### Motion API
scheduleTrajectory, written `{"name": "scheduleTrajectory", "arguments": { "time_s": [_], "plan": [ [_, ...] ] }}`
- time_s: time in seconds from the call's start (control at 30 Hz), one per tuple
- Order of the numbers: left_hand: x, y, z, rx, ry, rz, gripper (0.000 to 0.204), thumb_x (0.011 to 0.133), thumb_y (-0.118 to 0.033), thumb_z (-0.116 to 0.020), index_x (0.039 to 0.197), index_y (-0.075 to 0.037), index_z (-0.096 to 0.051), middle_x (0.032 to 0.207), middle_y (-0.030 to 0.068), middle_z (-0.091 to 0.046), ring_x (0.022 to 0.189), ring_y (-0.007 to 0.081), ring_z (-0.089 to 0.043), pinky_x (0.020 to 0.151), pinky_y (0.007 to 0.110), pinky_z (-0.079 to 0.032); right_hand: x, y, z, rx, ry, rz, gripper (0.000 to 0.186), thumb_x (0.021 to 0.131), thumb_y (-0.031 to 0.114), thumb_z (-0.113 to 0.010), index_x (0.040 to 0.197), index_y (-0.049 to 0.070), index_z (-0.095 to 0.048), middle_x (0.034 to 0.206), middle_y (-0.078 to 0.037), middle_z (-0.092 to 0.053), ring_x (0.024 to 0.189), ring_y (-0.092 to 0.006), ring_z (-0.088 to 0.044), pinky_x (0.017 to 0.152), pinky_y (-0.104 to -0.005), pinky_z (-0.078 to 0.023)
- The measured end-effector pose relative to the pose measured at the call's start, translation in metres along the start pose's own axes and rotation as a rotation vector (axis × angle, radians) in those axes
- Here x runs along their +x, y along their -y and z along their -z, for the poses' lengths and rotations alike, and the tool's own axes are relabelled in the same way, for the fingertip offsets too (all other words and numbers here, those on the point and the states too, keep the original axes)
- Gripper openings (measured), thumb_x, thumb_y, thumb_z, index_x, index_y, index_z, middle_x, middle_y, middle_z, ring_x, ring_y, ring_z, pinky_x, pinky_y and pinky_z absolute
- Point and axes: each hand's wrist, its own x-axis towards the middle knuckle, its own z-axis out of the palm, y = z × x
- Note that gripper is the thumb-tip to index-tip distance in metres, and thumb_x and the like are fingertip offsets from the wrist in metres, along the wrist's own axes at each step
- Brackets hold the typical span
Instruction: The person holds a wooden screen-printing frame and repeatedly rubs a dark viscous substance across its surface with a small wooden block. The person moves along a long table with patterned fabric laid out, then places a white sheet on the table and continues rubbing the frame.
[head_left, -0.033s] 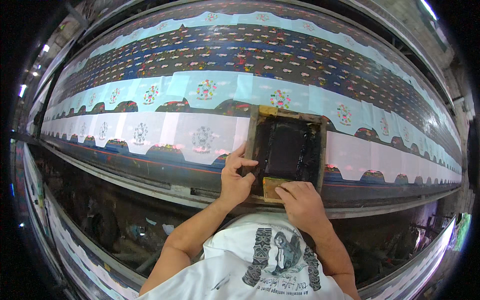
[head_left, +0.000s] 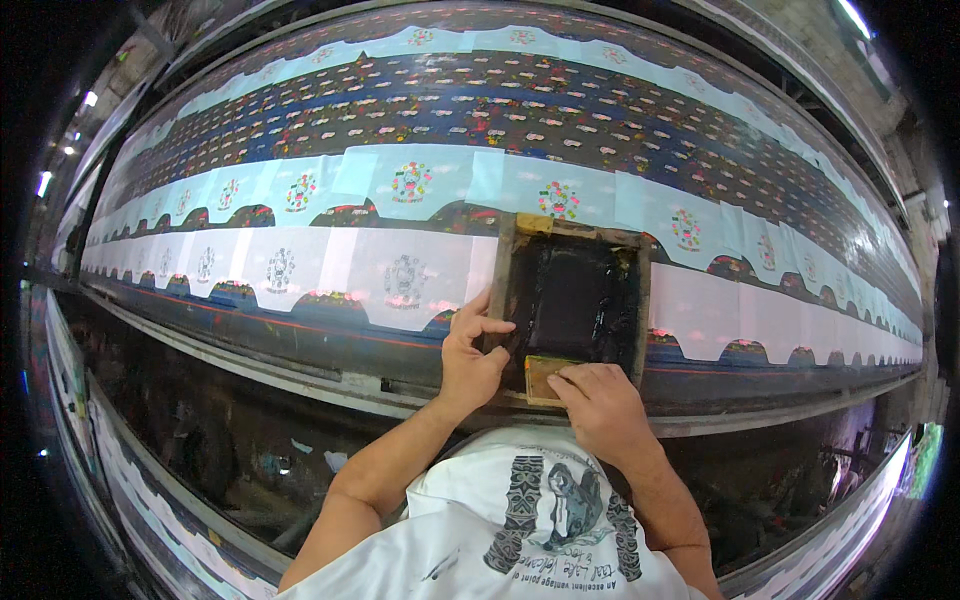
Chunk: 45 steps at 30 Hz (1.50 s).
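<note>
A wooden-framed printing screen [head_left: 642, 310] lies over the row of pale pink fabric pieces [head_left: 690, 300], its inside coated with black ink. My left hand [head_left: 472, 360] grips the frame's left side, thumb and a finger reaching over the edge. At the near end of the screen, my right hand [head_left: 605, 405] is closed on the wooden squeegee [head_left: 542, 382]. The squeegee's lower edge is hidden inside the frame. Just left of the screen, a pink piece [head_left: 405, 275] bears a dark outline print. Whatever lies directly beneath the screen is out of sight.
The long printing table [head_left: 330, 335] curves across the view, with a rail [head_left: 300, 378] along its near edge. Beyond the pink row runs a row of light blue pieces [head_left: 460, 180] with colourful prints. Another table [head_left: 190, 530] stands at the lower left.
</note>
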Motion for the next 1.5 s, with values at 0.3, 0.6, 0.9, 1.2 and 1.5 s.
{"name": "scheduleTrajectory", "arguments": {
  "time_s": [0.3,0.6,0.9,1.2,1.5],
  "plan": [
    [0.010,0.005,-0.001,0.013,0.012,0.089,0.040,0.082,0.013,-0.071,0.117,-0.004,-0.081,0.170,0.0244,-0.055,0.159,0.0361,-0.050,0.128,0.045,-0.041,0.056,-0.026,0.049,0.169,0.409,-0.186,0.042,0.090,-0.002,-0.064,0.122,0.017,-0.083,0.110,-0.013,-0.076,0.109,-0.0368,-0.072,0.101,-0.0501,-0.058],
    [0.008,0.009,0.007,-0.185,0.035,0.103,0.039,0.098,0.009,-0.064,0.133,-0.003,-0.075,0.170,0.0257,-0.051,0.159,0.0359,-0.050,0.129,0.046,-0.041,0.129,-0.107,0.016,0.113,0.008,-0.161,0.048,0.092,-0.007,-0.057,0.123,0.016,-0.085,0.121,-0.017,-0.080,0.119,-0.0394,-0.073,0.108,-0.0510,-0.057],
    [0.010,0.005,0.015,-0.072,0.062,0.044,0.040,0.096,0.011,-0.066,0.132,-0.003,-0.074,0.170,0.0245,-0.052,0.157,0.0350,-0.052,0.129,0.045,-0.042,0.091,-0.083,-0.011,-0.064,0.039,-0.196,0.050,0.086,-0.005,-0.067,0.131,0.012,-0.079,0.116,-0.013,-0.073,0.110,-0.0391,-0.068,0.101,-0.0512,-0.054],
    [0.008,0.008,0.009,-0.062,0.038,0.120,0.047,0.091,0.010,-0.071,0.136,-0.003,-0.074,0.168,0.0262,-0.053,0.158,0.0382,-0.051,0.130,0.046,-0.040,0.017,0.015,-0.011,-0.056,0.082,-0.214,0.049,0.084,0.000,-0.072,0.133,0.008,-0.078,0.123,-0.011,-0.072,0.113,-0.0344,-0.067,0.102,-0.0486,-0.053],
    [0.005,-0.005,0.002,0.109,0.058,0.043,0.059,0.074,0.019,-0.063,0.129,-0.001,-0.077,0.169,0.0206,-0.055,0.156,0.0330,-0.054,0.126,0.041,-0.045,-0.035,0.011,-0.005,0.097,-0.057,-0.241,0.051,0.091,0.022,-0.087,0.138,0.010,-0.075,0.144,-0.015,-0.065,0.141,-0.0400,-0.058,0.118,-0.0532,-0.048]
  ]
}}
